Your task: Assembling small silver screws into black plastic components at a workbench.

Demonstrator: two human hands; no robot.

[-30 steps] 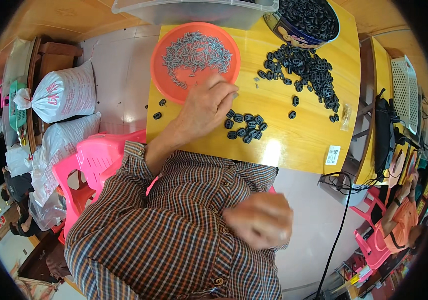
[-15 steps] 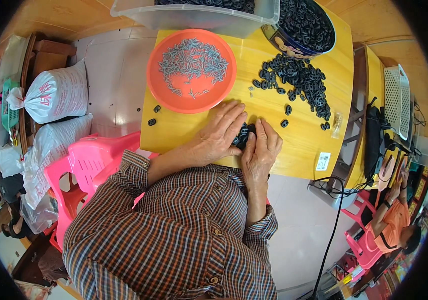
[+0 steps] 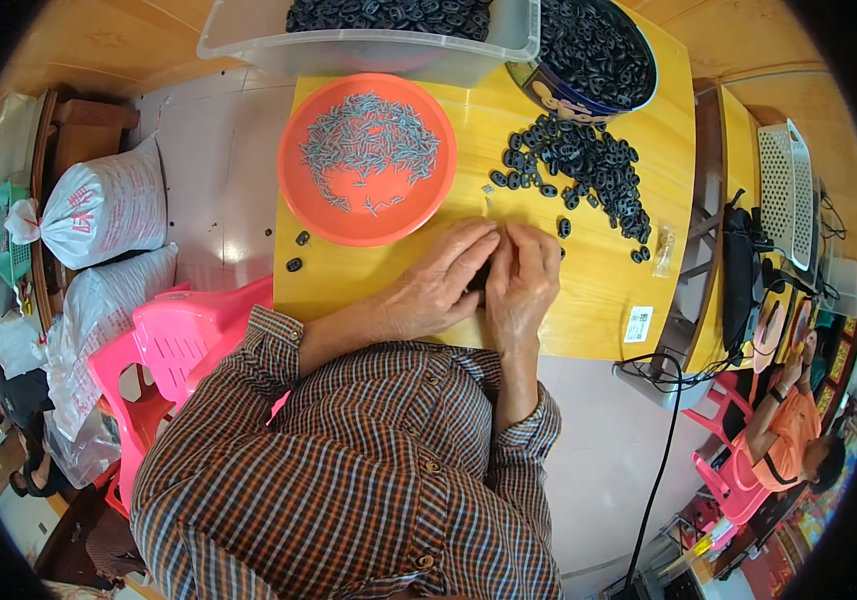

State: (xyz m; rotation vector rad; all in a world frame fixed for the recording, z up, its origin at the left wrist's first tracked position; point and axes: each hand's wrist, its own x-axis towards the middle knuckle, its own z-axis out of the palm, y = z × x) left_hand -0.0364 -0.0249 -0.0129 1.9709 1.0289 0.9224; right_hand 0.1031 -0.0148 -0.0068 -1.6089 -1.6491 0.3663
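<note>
My left hand (image 3: 443,278) and my right hand (image 3: 524,275) meet close to the yellow table's front edge. Their fingertips are pinched together, almost touching. Between the hands shows a bit of a black plastic piece (image 3: 481,274), mostly covered by my fingers. To the right of my right hand lies a loose black oval two-hole cord lock (image 3: 564,228), with a pile of the same cord locks (image 3: 603,170) beyond it. Ahead of my left hand stands an orange-red round dish (image 3: 368,222) holding many small grey springs (image 3: 373,140). What exactly each fingertip grips is hidden.
A clear plastic bin (image 3: 368,55) and a round dark tin (image 3: 583,105), both full of black pieces, stand at the far side. A pink chair (image 3: 188,330) is at left, white sacks (image 3: 113,200) behind it. A person (image 3: 783,435) sits at far right.
My hands have drawn together, and their fingertips now pinch close to each other. The black pieces that showed between them are mostly covered. The whole view has shifted slightly.
</note>
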